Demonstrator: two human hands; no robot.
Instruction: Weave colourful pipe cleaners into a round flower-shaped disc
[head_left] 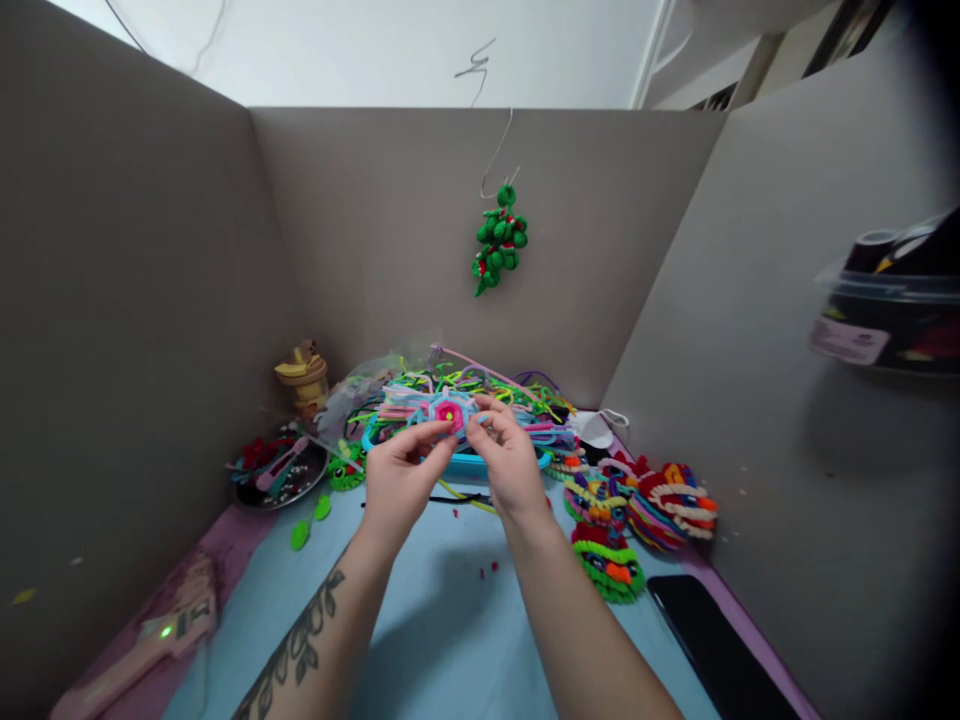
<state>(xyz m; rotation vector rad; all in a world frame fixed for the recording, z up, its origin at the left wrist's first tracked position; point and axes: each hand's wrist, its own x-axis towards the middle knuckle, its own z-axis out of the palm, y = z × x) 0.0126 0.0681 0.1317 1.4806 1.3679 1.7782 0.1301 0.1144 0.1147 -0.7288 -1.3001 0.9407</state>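
Note:
My left hand (pixel 401 478) and my right hand (pixel 508 462) are raised side by side above the blue mat (pixel 450 620). Together they pinch a small pipe-cleaner piece (pixel 448 411), pink with a yellow-green centre and light blue strands around it. The fingers of both hands are closed on it. Just behind it stands a teal tray (pixel 457 462) heaped with loose pipe cleaners (pixel 480 390) of many colours.
Several finished striped pipe-cleaner rounds (pixel 645 510) lie at the right, with a black phone (pixel 712 650) nearer me. A dark plate of scraps (pixel 277 470), a yellow figurine (pixel 304 375) and a pink glue gun (pixel 142 645) are at the left. A green ornament (pixel 499 240) hangs on the back wall.

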